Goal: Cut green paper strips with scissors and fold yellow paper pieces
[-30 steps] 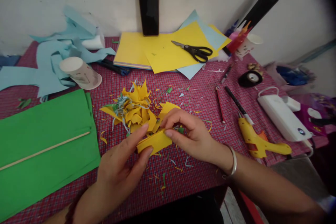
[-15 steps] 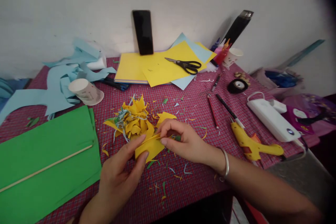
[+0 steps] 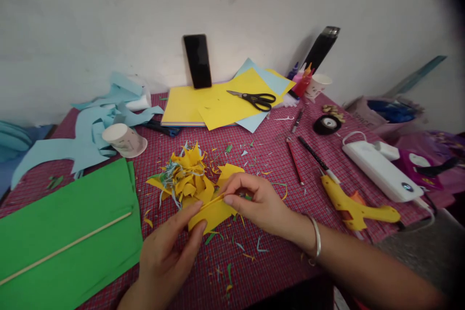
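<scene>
Between my two hands is a folded piece of yellow paper [image 3: 212, 215]. My left hand [image 3: 170, 247] pinches its left end between thumb and fingers. At the upper right edge, along the fold, my right hand [image 3: 256, 203] grips it with thumb and fingertips. Just beyond my hands lies a heap of cut yellow paper pieces [image 3: 189, 174] mixed with thin pale blue strips. Another yellow piece [image 3: 228, 173] rests behind my right fingers. Small green, yellow and blue snippets are scattered around on the checked tablecloth [image 3: 269, 271].
Green sheets [image 3: 72, 213] with a thin stick [image 3: 69, 248] lie at left, near a paper cup [image 3: 125, 140] and blue paper scraps [image 3: 89, 140]. Scissors [image 3: 256, 100] rest on yellow sheets [image 3: 221, 106] below a phone [image 3: 198, 60]. A yellow glue gun [image 3: 354, 206] and white power bank [image 3: 378, 169] are at right.
My right hand has shifted slightly along the fold of the yellow paper, still pinching it. My left hand keeps its grip. The whole view has tilted up a little, so things appear lower.
</scene>
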The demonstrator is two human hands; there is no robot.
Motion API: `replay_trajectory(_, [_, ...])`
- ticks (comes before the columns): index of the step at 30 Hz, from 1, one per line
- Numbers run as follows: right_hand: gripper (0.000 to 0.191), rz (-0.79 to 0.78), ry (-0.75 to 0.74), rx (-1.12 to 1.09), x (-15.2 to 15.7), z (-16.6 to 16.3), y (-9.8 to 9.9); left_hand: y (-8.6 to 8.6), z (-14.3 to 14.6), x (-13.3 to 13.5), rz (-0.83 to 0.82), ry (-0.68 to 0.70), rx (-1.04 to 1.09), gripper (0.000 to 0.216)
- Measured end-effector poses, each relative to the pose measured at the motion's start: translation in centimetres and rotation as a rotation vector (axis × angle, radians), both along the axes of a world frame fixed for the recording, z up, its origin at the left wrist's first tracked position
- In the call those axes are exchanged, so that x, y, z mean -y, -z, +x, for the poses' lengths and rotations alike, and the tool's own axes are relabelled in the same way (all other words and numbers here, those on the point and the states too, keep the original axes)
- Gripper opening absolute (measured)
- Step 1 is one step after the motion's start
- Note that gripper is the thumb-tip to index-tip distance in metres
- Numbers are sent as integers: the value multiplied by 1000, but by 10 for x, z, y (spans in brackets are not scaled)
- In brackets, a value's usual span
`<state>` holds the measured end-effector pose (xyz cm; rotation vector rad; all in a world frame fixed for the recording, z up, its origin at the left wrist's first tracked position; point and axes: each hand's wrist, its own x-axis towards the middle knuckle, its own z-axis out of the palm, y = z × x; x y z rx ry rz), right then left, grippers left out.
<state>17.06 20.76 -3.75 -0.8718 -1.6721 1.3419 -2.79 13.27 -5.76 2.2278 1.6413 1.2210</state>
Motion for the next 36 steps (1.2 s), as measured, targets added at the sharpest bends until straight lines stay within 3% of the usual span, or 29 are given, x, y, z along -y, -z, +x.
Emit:
replay_trajectory(9, [12, 132, 47, 51, 0, 1, 3, -2, 1, 1, -55, 1, 32, 31])
replay_trajectory(16, [7, 146, 59, 51, 2, 0, 3, 4, 0, 5, -232, 13, 226, 35])
replay_trajectory(20, [13, 35, -40, 39, 2, 0, 3, 3, 3, 4, -225, 6, 224, 36])
replay_trajectory(23, [4, 8, -118, 82, 1, 1, 3, 1, 3, 5, -201, 27, 220, 39])
replay_trajectory(27, [9, 55, -140, 65, -2, 3, 1, -7, -3, 8, -259, 133, 247, 42])
replay_trajectory(36, [15, 163, -352, 61, 2, 4, -5, -26, 3, -3, -246, 339, 212, 11])
